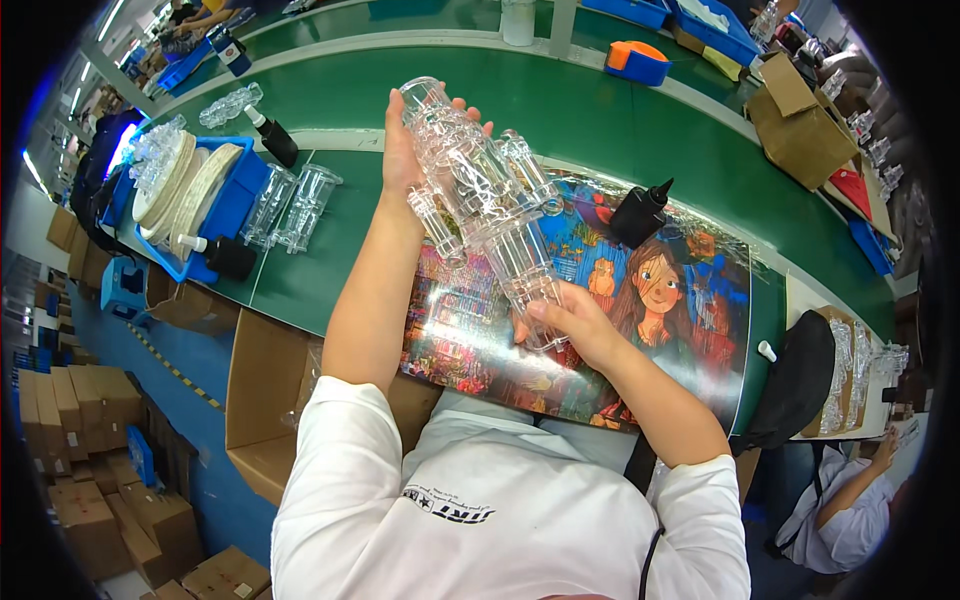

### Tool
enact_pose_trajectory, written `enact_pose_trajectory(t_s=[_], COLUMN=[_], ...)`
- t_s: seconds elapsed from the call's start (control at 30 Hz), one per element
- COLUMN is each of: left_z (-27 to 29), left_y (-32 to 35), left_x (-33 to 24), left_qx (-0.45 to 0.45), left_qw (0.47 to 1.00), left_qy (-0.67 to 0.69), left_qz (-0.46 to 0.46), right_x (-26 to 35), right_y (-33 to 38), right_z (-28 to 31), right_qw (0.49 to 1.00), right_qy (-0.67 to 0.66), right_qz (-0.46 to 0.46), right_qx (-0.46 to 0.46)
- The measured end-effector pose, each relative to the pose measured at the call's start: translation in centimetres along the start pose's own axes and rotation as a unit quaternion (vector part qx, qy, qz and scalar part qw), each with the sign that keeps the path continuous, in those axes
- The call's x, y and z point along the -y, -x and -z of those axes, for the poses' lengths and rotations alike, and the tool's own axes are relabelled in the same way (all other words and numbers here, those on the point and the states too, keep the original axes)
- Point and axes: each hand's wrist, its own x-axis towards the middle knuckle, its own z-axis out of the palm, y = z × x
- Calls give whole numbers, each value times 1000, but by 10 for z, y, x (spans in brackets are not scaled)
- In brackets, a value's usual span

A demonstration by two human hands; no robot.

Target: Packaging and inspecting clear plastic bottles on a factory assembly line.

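Note:
Both my hands hold a long clear plastic assembly (478,180) made of joined tubes, with shorter tubes along its sides. It slants above the mat from upper left to lower right. My left hand (400,155) cradles its upper part from behind, the fingertips showing past the far side. Around the narrower lower tube, my right hand (578,318) is closed, thumb on top. Beneath lies a glossy printed mat (700,350) with a colourful picture. A black bottle with a pointed nozzle (640,215) lies on the mat, right of the assembly.
A blue bin (222,185) at left holds cream rolls and clear parts. Near it are clear tubes (305,208) and black bottles with white tips (275,138) on the green bench (345,100). An orange-and-blue tape dispenser (637,63) stands behind. Another person (850,510) sits at lower right.

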Motion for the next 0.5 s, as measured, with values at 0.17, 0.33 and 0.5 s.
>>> enact_pose_trajectory(t_s=[0.17,0.33,0.5], left_z=[1,1,1], left_y=[1,0,1], left_x=[1,0,2], left_qx=[42,54,57], left_qw=[999,998,998], left_qy=[-3,-8,-4], left_qz=[5,9,7], right_x=[0,-3,-2], right_y=[0,-1,0], right_z=[0,2,2], right_qw=[1000,1000,1000], right_qy=[5,26,13], right_qz=[7,11,1], right_qx=[-3,-9,-10])
